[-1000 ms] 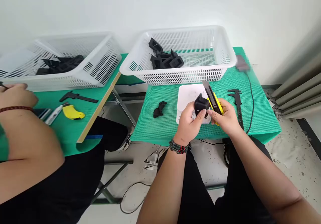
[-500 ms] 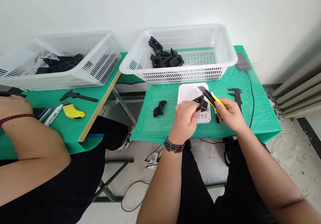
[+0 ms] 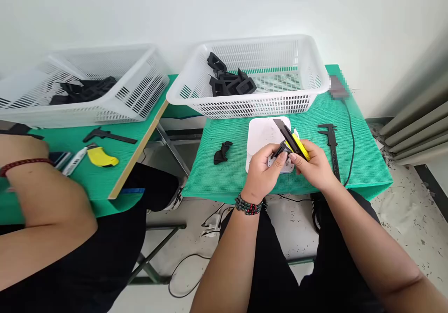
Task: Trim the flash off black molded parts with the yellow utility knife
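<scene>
My left hand [image 3: 263,168] is closed on a small black plastic part [image 3: 280,149], partly hidden by my fingers. In my right hand [image 3: 312,163] is a yellow and black utility knife [image 3: 300,145], its blade sticking out up and to the left. The thumbs of both hands meet at the black part. Beneath them lies a white digital scale [image 3: 263,133], its buttons mostly covered. A black caliper [image 3: 332,144] rests on the green cloth right of my right hand. To the left of the scale is a crumpled black piece [image 3: 222,153].
A white plastic basket [image 3: 252,102] holding several black frame-like parts [image 3: 233,81] stands at the back. Right of it runs a dark cable [image 3: 351,131]. At the left table, a co-worker's arm [image 3: 45,196] is near another basket [image 3: 135,88], a caliper [image 3: 110,136] and a yellow knife [image 3: 101,155].
My hands have come together, and the black part has turned and moved lower into my left fingers. The knife has tipped more upright, its handle now against the part.
</scene>
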`<act>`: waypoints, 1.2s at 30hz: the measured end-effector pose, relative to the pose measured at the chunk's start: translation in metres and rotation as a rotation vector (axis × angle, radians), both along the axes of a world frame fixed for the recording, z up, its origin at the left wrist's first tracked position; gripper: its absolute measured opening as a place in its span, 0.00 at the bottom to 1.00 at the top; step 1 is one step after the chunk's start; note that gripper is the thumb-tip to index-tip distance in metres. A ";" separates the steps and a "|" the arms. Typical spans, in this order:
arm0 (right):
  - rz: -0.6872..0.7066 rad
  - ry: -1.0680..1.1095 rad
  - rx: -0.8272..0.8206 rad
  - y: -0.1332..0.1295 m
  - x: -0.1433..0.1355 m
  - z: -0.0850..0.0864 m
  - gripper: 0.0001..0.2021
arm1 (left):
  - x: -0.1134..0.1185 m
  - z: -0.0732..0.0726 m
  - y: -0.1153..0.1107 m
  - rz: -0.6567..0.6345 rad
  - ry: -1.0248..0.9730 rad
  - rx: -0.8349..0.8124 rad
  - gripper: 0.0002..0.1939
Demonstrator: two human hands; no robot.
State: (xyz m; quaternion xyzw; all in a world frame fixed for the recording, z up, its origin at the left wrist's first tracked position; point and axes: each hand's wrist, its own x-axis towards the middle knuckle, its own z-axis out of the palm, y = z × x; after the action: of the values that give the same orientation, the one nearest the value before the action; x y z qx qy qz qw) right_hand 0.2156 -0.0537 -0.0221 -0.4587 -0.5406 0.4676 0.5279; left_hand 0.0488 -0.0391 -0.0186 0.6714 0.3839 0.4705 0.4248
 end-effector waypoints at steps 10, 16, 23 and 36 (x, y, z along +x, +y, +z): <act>0.176 0.052 -0.142 0.002 0.011 0.006 0.26 | -0.018 -0.002 0.009 0.101 0.003 0.232 0.16; -0.081 -0.003 -0.206 0.016 0.022 -0.005 0.30 | -0.013 0.000 -0.001 -0.043 -0.020 0.275 0.15; -0.009 0.355 -0.186 0.006 0.006 0.002 0.25 | 0.003 0.001 -0.002 -0.098 0.041 0.270 0.12; -0.022 0.050 -0.018 -0.002 0.003 0.003 0.21 | -0.007 -0.009 0.008 0.230 0.071 0.105 0.16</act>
State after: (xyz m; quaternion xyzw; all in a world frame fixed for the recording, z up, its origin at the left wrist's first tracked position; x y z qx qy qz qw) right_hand 0.2184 -0.0559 -0.0192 -0.4576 -0.5179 0.4781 0.5420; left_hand 0.0419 -0.0309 -0.0273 0.6607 0.4480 0.5113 0.3185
